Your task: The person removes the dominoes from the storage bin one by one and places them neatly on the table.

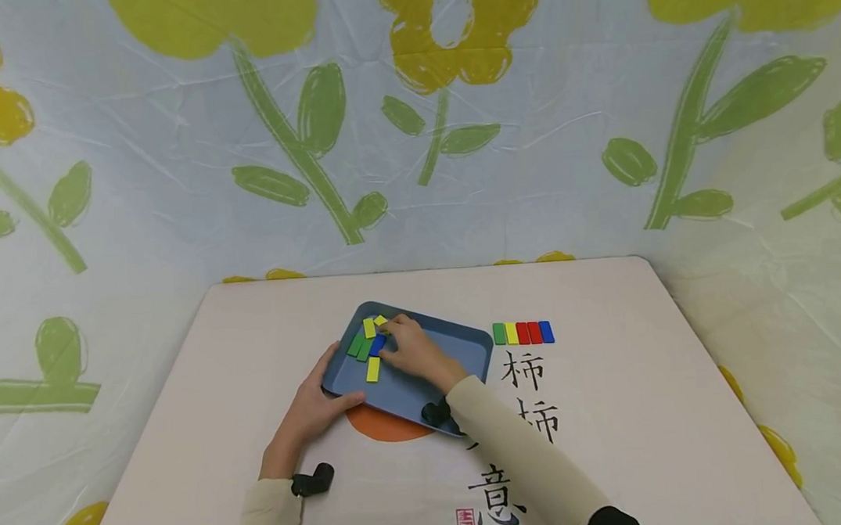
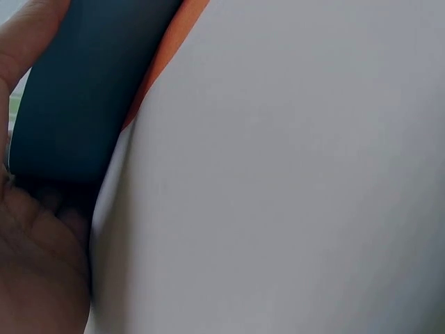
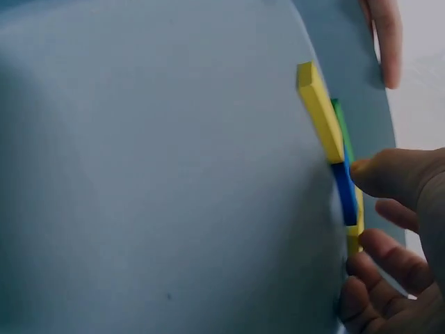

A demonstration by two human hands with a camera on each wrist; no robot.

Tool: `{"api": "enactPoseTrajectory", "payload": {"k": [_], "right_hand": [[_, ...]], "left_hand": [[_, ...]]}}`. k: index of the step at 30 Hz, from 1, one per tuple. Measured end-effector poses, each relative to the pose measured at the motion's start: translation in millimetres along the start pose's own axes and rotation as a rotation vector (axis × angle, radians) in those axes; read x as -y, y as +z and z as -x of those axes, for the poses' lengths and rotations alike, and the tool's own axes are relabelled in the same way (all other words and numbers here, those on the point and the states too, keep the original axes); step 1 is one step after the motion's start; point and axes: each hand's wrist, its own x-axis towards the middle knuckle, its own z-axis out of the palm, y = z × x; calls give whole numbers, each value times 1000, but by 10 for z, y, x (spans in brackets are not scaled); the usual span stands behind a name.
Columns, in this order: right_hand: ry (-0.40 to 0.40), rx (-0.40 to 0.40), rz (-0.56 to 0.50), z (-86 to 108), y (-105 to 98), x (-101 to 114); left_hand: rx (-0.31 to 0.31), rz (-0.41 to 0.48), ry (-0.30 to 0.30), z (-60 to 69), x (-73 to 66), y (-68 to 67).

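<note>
A blue-grey tray (image 1: pixel 459 347) lies slanted on the table. My left hand (image 1: pixel 312 404) grips its near-left corner, thumb on the rim; in the left wrist view the fingers go beneath the tray (image 2: pixel 76 90). Over the tray is my right hand (image 1: pixel 417 349), thumb and fingers spread apart around the blocks. In the right wrist view its thumb (image 3: pixel 389 174) is at a blue block (image 3: pixel 344 195), touching or very close. The fingertips are by a yellow block (image 3: pixel 354 240). Two green blocks (image 1: pixel 359 346) and another yellow block (image 1: pixel 373 369) lie near the blue one.
Right of the tray, a row of green, yellow, red and blue blocks (image 1: pixel 524 333) lies on the table mat (image 1: pixel 610 411). Black characters (image 1: pixel 497 494) and an orange shape (image 1: pixel 385 424) are printed there. A flowered cloth (image 1: pixel 543 171) hangs behind.
</note>
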Motion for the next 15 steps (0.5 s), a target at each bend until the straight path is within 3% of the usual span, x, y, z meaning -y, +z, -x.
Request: {"api": "enactPoseTrajectory", "payload": {"k": [5, 15], "right_hand": [[-22, -12, 13, -45, 49, -19], [22, 15, 47, -96, 62, 49]], "left_hand": [[-5, 12, 17, -2, -2, 1], [-6, 9, 4, 4, 3, 8]]}}
